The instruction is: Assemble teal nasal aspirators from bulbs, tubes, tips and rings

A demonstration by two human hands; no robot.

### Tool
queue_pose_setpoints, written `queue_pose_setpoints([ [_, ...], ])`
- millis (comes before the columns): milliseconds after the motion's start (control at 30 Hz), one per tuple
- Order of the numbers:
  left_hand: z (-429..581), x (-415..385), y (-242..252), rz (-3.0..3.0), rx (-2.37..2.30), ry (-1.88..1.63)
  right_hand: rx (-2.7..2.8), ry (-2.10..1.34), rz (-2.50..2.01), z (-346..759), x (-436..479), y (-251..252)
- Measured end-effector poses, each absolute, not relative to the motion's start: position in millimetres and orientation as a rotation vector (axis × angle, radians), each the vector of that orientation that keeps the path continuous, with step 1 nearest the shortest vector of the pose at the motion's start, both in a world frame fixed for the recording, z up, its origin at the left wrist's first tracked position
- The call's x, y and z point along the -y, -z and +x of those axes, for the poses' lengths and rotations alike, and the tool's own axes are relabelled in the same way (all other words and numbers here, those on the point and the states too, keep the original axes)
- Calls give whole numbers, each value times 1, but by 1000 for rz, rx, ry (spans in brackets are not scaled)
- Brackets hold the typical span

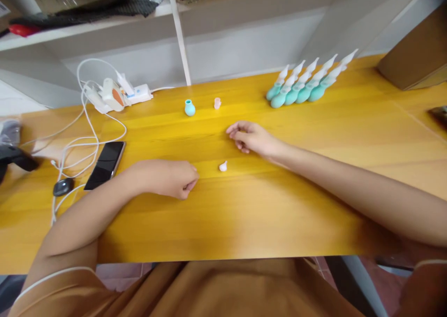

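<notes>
My left hand (178, 179) rests on the table as a loose fist, knuckles up, and no object shows in it. My right hand (248, 138) hovers low over the wood with its fingers loosely bent and apart, holding nothing. Between the two hands lies a small pale pink nozzle-like tip (223, 166) with a thin point. Farther back stand a teal squeeze bulb (189, 108) with an open top and a small pinkish clear connector piece (217, 103). Right of them, teal bulbs fitted with white pointed tips (302, 92) stand in two close rows.
At left, a phone (105, 165) lies beside tangled white cables (78, 142), a small black case (63, 186) and a power strip (139, 94). A cardboard box (415, 51) stands at the back right. White shelving (179, 33) rises behind the wooden table (216, 224).
</notes>
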State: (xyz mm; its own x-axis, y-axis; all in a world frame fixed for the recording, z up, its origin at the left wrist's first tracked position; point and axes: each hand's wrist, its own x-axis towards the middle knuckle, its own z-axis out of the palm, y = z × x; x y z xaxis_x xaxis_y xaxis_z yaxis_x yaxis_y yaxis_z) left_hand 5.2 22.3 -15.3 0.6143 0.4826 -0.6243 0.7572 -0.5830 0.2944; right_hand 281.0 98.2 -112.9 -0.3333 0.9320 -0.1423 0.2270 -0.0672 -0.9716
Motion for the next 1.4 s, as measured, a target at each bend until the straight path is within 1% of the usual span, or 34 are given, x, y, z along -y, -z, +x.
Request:
queue_pose_setpoints([
  [133,1,-41,19,2277,-866,456,1507,-1273,-1347,275,-152,110],
  [300,-2,-62,31,2235,-760,106,1459,-1104,-1246,264,-206,123],
  [400,-1,-68,40,2224,-716,-72,1582,-1117,-1142,264,-223,127],
  [567,5,-68,54,2205,-757,-310,1725,-1259,-1062,265,-229,121],
  [733,23,-53,67,1923,-824,-669,1679,-1265,-1187,261,-215,111],
  [800,31,-45,75,1811,-813,-764,1596,-1298,-1168,263,-199,109],
  [900,42,-32,88,1710,-801,-889,1363,-1442,-1048,271,-160,110],
  [1000,47,-21,101,1692,-776,-927,1252,-1588,-909,282,-109,114],
  [1133,47,-15,110,1750,-690,-886,1312,-1608,-786,292,-64,122],
  [1233,47,-15,111,1769,-717,-886,1365,-1614,-728,295,-60,125],
  [1400,49,-19,112,1659,-735,-982,1407,-1699,-622,296,-69,126],
])
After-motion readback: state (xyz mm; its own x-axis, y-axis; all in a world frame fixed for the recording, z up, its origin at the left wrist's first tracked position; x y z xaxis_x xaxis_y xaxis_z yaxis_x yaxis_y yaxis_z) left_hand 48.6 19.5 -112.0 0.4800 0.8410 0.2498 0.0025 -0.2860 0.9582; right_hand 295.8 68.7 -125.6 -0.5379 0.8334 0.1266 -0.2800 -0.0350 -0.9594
